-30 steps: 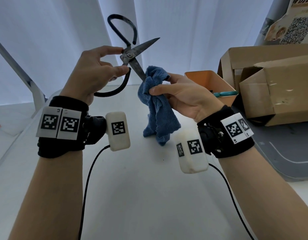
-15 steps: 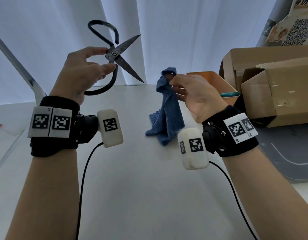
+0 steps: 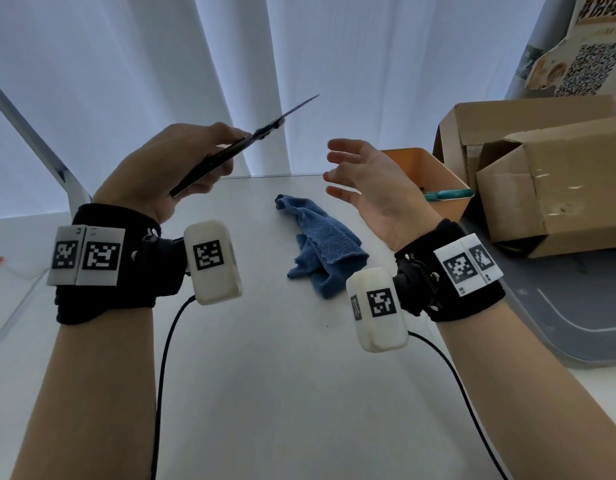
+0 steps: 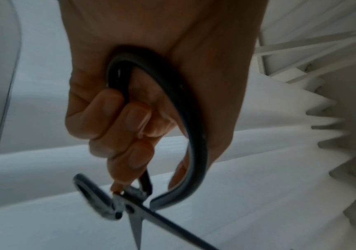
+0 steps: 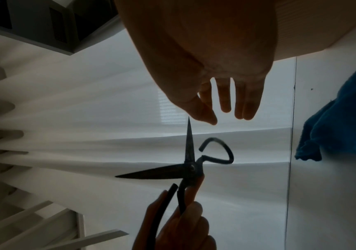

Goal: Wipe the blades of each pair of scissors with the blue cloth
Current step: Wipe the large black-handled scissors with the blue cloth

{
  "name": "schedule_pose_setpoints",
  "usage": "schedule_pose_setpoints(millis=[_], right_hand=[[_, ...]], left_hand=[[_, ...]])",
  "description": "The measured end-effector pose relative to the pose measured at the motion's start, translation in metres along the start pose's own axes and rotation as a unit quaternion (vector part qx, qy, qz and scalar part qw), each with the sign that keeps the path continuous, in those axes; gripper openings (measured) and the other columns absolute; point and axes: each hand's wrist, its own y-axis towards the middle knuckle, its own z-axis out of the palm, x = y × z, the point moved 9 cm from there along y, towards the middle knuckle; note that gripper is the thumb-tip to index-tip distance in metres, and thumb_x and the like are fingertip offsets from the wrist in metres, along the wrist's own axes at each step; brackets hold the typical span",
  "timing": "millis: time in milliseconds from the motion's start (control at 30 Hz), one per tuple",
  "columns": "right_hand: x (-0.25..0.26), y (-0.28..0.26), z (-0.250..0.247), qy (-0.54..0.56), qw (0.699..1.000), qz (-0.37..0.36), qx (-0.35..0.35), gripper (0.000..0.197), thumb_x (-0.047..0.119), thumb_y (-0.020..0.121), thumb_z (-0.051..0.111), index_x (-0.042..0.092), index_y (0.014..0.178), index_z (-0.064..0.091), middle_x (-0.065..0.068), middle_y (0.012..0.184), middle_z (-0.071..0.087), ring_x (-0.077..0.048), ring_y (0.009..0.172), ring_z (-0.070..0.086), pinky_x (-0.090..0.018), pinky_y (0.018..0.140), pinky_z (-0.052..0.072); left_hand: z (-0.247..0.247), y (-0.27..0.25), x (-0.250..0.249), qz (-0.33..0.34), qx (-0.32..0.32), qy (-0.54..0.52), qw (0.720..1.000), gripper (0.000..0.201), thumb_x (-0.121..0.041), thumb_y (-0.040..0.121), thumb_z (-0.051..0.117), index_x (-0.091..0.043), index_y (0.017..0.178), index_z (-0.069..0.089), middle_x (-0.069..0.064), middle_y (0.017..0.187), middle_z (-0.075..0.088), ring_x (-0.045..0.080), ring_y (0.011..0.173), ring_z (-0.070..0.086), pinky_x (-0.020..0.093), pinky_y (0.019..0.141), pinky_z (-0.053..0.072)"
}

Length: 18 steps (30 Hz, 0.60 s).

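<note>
Dark metal scissors [image 3: 230,154], blades spread, sit in the left hand's [image 3: 168,171] curled grip. Right hand [image 3: 372,188] splayed, empty, above crumpled blue cloth [image 3: 320,244].

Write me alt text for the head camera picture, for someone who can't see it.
A person's left hand grips black scissors in the air, blades pointing up and right, while the open right hand hovers empty above a crumpled blue cloth lying on the white table. An orange bin and cardboard boxes stand at right.
</note>
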Motion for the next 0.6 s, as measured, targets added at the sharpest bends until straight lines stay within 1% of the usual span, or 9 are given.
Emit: schedule_pose_setpoints(millis=[100, 167, 233, 267, 300, 367, 467, 533, 600], right_hand=[[0.001, -0.001, 0.004, -0.028, 0.999, -0.014, 0.024, 0.061, 0.004, 0.088, 0.071, 0.032, 0.139, 0.053, -0.001, 0.145, 0.045, -0.012, 0.122, 0.052, -0.037, 0.108, 0.044], [0.002, -0.003, 0.009, -0.039, 0.998, -0.018, 0.034, 0.062, 0.013, 0.087, 0.076, 0.037, 0.139, 0.053, 0.001, 0.151, 0.04, -0.013, 0.129, 0.046, -0.035, 0.112, 0.036], [0.004, -0.004, 0.01, -0.048, 0.998, -0.026, 0.029, 0.05, 0.016, 0.089, 0.074, 0.032, 0.133, 0.058, 0.007, 0.143, 0.049, -0.01, 0.127, 0.05, -0.03, 0.108, 0.034], [0.006, -0.004, 0.009, -0.055, 0.998, -0.035, 0.018, 0.041, 0.016, 0.09, 0.073, 0.027, 0.128, 0.062, 0.009, 0.135, 0.056, -0.006, 0.118, 0.056, -0.026, 0.101, 0.036], [0.008, -0.004, 0.006, -0.063, 0.997, -0.047, 0.003, 0.034, 0.017, 0.091, 0.072, 0.024, 0.123, 0.064, 0.009, 0.127, 0.06, -0.003, 0.109, 0.06, -0.023, 0.093, 0.038], [0.012, -0.004, -0.004, -0.073, 0.995, -0.067, -0.032, 0.024, 0.02, 0.089, 0.075, 0.022, 0.111, 0.066, -0.001, 0.12, 0.062, -0.011, 0.107, 0.06, -0.019, 0.084, 0.04], [0.015, -0.004, -0.012, -0.06, 0.996, -0.058, -0.039, 0.016, 0.026, 0.088, 0.075, 0.02, 0.098, 0.064, 0.0, 0.094, 0.061, -0.011, 0.088, 0.056, -0.019, 0.083, 0.043], [0.015, -0.005, -0.015, -0.061, 0.996, -0.046, -0.044, 0.017, 0.031, 0.09, 0.072, 0.019, 0.092, 0.061, 0.007, 0.081, 0.055, -0.011, 0.079, 0.05, -0.025, 0.082, 0.044], [0.014, -0.005, -0.017, -0.067, 0.996, -0.037, -0.054, 0.02, 0.035, 0.091, 0.071, 0.018, 0.09, 0.058, 0.009, 0.077, 0.052, -0.012, 0.076, 0.043, -0.029, 0.078, 0.043]], left_hand=[[0.021, -0.005, -0.003, 0.003, 0.11, -0.063, 0.992, 0.035, -0.042, 0.098, 0.048, -0.015, 0.098, 0.072, -0.005, 0.059, 0.035, 0.009, 0.048, 0.021, 0.018, 0.042, 0.021], [0.032, -0.01, -0.004, -0.013, 0.162, -0.114, 0.98, 0.047, -0.047, 0.097, 0.041, -0.011, 0.094, 0.071, -0.002, 0.061, 0.031, 0.01, 0.048, 0.017, 0.022, 0.044, 0.017], [0.043, -0.012, -0.007, -0.029, 0.198, -0.154, 0.968, 0.058, -0.053, 0.094, 0.037, -0.002, 0.111, 0.059, 0.0, 0.061, 0.031, 0.012, 0.049, 0.016, 0.024, 0.046, 0.015], [0.048, -0.013, -0.008, -0.031, 0.215, -0.169, 0.961, 0.061, -0.056, 0.094, 0.034, -0.004, 0.118, 0.052, 0.0, 0.06, 0.031, 0.012, 0.049, 0.016, 0.024, 0.045, 0.015], [0.052, -0.015, -0.01, -0.03, 0.231, -0.182, 0.955, 0.062, -0.059, 0.093, 0.032, -0.005, 0.119, 0.049, 0.0, 0.06, 0.032, 0.012, 0.048, 0.016, 0.024, 0.044, 0.016], [0.057, -0.016, -0.014, -0.025, 0.258, -0.203, 0.944, 0.069, -0.065, 0.09, 0.031, -0.005, 0.117, 0.053, 0.0, 0.06, 0.032, 0.013, 0.048, 0.016, 0.024, 0.045, 0.016], [0.053, -0.016, -0.017, -0.02, 0.244, -0.239, 0.94, 0.075, -0.069, 0.084, 0.033, -0.005, 0.114, 0.057, 0.003, 0.062, 0.041, 0.013, 0.046, 0.023, 0.022, 0.043, 0.022], [0.043, -0.013, -0.015, -0.023, 0.182, -0.224, 0.957, 0.072, -0.068, 0.086, 0.036, -0.004, 0.111, 0.056, 0.011, 0.067, 0.054, 0.017, 0.045, 0.039, 0.022, 0.044, 0.035], [0.033, -0.009, -0.01, -0.025, 0.111, -0.181, 0.977, 0.069, -0.067, 0.089, 0.041, -0.002, 0.105, 0.058, 0.019, 0.074, 0.064, 0.026, 0.055, 0.055, 0.026, 0.054, 0.049]])
